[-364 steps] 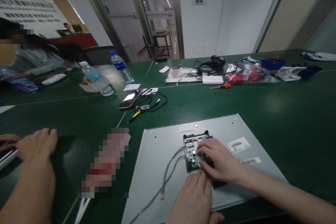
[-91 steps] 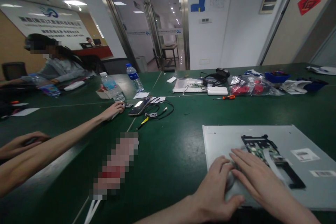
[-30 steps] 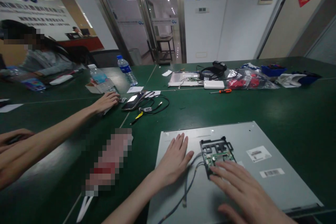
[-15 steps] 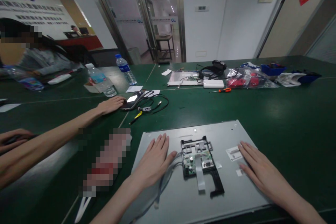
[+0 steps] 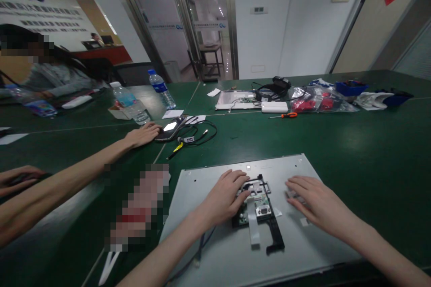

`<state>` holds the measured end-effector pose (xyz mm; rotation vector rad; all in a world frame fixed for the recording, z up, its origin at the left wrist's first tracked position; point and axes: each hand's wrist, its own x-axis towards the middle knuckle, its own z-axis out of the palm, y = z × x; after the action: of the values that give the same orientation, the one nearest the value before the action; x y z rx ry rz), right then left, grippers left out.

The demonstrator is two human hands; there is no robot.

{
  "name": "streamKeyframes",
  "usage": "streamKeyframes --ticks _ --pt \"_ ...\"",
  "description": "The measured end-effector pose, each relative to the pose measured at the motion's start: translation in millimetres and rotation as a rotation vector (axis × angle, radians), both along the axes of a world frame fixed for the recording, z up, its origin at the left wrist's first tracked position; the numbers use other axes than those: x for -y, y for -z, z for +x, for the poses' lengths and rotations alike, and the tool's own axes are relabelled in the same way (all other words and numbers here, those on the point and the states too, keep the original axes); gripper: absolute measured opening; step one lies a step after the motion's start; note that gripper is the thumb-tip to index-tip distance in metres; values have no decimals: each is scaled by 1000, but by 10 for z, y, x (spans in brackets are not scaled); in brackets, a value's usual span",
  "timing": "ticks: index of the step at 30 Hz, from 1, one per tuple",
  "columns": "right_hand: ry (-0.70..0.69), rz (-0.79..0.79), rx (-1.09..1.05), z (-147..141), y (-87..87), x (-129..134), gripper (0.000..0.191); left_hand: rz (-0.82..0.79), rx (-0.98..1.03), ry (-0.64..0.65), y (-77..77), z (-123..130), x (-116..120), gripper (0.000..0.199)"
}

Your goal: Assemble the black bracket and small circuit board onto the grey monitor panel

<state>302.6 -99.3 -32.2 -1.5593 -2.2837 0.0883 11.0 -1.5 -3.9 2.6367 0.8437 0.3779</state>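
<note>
A flat grey metal panel (image 5: 215,251) lies on the green table in front of me. Near its middle sits a black bracket (image 5: 275,237) carrying a green circuit board (image 5: 243,219) and a flat ribbon cable (image 5: 253,224). My left hand (image 5: 225,197) rests over the upper left of the bracket, fingers bent and thumb apart; contact under the fingertips is hidden. Over the panel's right part, my right hand (image 5: 314,202) has fingers and thumb apart, partly covering a white label (image 5: 295,196). Grey wires (image 5: 198,251) run out below my left forearm.
Another person's hand (image 5: 144,134) touches a phone-like device (image 5: 170,128) beside black cables (image 5: 210,130). Water bottles (image 5: 129,103) stand behind it. A blurred-out reddish item (image 5: 139,206) lies left of the panel. Farther back are an orange screwdriver (image 5: 288,115) and plastic bags (image 5: 323,101).
My left hand has moved right from the bare panel onto the bracket. My right hand has shifted left over the label. The panel sits slightly farther left.
</note>
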Motion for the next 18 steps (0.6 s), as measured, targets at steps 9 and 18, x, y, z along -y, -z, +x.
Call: streamKeyframes --ticks 9,18 --pt "-412 -167 -332 -665 -168 -650 20 -15 155 -4 140 70 -74 26" --pt "-363 -132 -506 -773 104 -604 5 -27 181 21 65 -38 42 18"
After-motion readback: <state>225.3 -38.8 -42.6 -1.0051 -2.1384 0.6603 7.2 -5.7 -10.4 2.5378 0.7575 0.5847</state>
